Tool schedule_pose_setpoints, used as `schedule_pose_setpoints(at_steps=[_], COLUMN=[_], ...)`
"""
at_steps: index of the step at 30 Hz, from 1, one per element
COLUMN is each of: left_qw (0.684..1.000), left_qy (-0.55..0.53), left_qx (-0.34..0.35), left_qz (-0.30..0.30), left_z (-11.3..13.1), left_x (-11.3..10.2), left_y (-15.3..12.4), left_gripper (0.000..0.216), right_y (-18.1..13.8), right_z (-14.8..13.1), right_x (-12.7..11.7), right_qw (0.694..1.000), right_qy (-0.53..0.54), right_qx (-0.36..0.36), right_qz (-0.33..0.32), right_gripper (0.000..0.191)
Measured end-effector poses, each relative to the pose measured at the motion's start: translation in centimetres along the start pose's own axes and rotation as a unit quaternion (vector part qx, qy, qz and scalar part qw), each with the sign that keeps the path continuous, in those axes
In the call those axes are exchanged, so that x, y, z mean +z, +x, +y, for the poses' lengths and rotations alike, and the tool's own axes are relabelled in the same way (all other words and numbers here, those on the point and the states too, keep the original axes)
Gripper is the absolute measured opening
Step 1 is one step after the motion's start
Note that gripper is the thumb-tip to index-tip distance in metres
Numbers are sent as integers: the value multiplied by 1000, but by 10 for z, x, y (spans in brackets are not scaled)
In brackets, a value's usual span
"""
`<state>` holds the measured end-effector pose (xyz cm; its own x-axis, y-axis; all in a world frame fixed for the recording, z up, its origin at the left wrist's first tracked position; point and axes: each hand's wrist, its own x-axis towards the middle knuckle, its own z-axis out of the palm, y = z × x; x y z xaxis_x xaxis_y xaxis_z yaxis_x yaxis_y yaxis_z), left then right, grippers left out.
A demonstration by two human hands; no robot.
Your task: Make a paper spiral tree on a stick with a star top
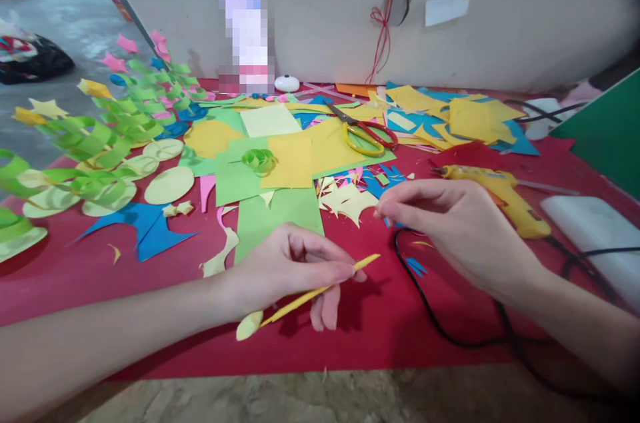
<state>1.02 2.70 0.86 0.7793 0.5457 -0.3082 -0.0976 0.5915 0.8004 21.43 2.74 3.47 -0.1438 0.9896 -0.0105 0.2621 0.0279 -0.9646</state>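
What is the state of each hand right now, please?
Left hand: closed, pinching a thin yellow paper strip.
Right hand: closed, thumb and fingertips together, nothing visible in the pinch.

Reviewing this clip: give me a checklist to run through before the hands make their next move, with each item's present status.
1. Yellow paper strip gripped by the left hand: ok, pinched.
2. Pale yellow paper piece fixed to the strip's lower end: cannot tell; it sits there, but the joint is unclear.
3. Right hand empty: cannot tell; its fingers meet, with nothing plainly visible between them.
4. Glue gun standing upright: not ok, lying on its side.
5. Black cord clear of the right forearm: not ok, passing beneath.
6. Scissors away from both hands: ok.
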Motion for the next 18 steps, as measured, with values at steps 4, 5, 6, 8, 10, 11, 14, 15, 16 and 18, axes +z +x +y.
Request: schedule_pose_setpoints(at_steps=[4,5,6,8,10,11,14,15,16,18], left_qw=[1000,1000,1000,1000,1000,1000,1000,1000,1000,1000], left_qy=[4,5,4,6,8,8,7,8,9,10], left_qx=[-6,-6,-5,-5,-11,-15,-24,-25,-25,-21], left_qz=[11,13,14,13,12,14,18,17,16,14], left_z=[-1,-1,-1,0,1,1,2,2,2,1], left_x=[-1,-1,0,0,0,1,1,1,1,0], left_y=[0,0,0,0,0,0,0,0,0,0], left_gripper=[14,14,14,14,14,14,14,14,14,15], right_y=[-2,-2,-3,-3,-3,-3,-4,-4,-4,-4], right_z=[3,3,3,2,1,1,1,2,2,2], right_x=[0,0,0,0,0,0,1,1,1,1], right_qw=[998,997,998,999,1000,999,998,998,998,998], right_qy=[69,70,65,38,7,-5,-27,-25,-21,-2], right_qx=[-6,-5,-2,4,3,-1,-13,-17,-19,-21], right_qz=[-6,-7,-6,3,24,38,62,64,62,57], right_gripper=[19,22,22,17,12,10,9,10,11,11])
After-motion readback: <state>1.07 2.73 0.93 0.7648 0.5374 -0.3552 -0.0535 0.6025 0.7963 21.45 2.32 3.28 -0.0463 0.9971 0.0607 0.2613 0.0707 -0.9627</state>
